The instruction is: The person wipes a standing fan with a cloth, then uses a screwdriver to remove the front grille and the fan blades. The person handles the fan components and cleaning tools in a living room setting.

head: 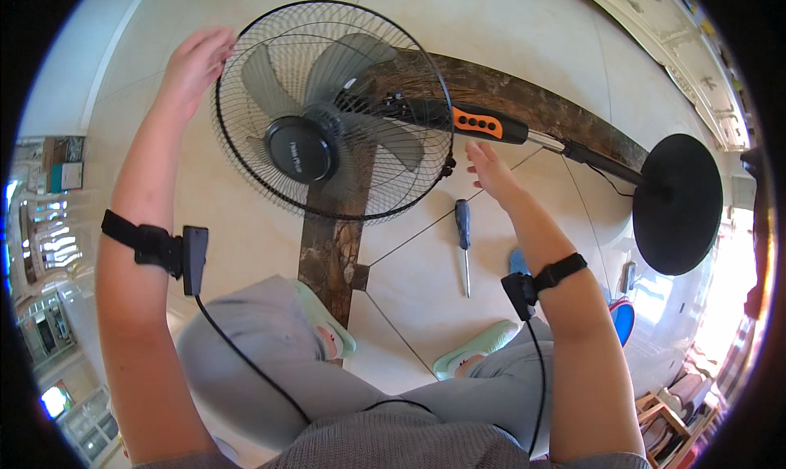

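Note:
A pedestal fan lies across the floor in front of me, its wire grille (374, 214) facing up and its grey blades (341, 70) visible through it. My left hand (199, 61), slightly blurred, is at the grille's left rim; whether its fingers grip the rim is unclear. On the other side, my right hand (496, 173) holds nothing, with fingers apart, just below the black control housing (513, 129) and its orange button panel (477, 123). A screwdriver (463, 229) with a blue handle lies on the tiles near my right hand.
From the housing, the fan's pole (605, 165) runs right to a round black base (675, 205) standing on edge. A dark patterned tile strip (328, 254) passes beneath the grille. Ornate pale furniture (663, 45) lines the upper right. A small dark object (628, 277) lies below the base.

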Motion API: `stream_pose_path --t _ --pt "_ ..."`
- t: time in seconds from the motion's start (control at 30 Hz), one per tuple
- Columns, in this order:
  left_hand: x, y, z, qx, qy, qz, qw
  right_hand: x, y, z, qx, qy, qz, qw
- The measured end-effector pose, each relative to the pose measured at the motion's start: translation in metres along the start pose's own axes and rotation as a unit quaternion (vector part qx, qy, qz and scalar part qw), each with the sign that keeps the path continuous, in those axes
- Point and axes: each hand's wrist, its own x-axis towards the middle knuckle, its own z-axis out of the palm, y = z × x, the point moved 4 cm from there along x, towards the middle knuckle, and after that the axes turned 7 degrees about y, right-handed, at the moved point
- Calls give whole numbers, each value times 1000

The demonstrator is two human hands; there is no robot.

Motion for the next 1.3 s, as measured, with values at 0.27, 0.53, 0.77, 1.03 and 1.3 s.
stream_pose_path --t 0.27,0.53,0.77,1.03,1.3 --pt "96 160 -168 332 71 50 939 -25 -68 -7 175 -36 43 983" --pt "97 78 -34 177 -94 45 979 -15 -67 -15 225 68 53 971" --pt "52 -141 -74 53 70 -181 980 -41 -49 38 298 180 82 934" --pt "16 -193 -50 -185 78 -118 973 -60 -67 60 278 290 72 913" --pt "0 -172 -50 -220 116 -117 961 -85 -81 68 307 331 46 891"
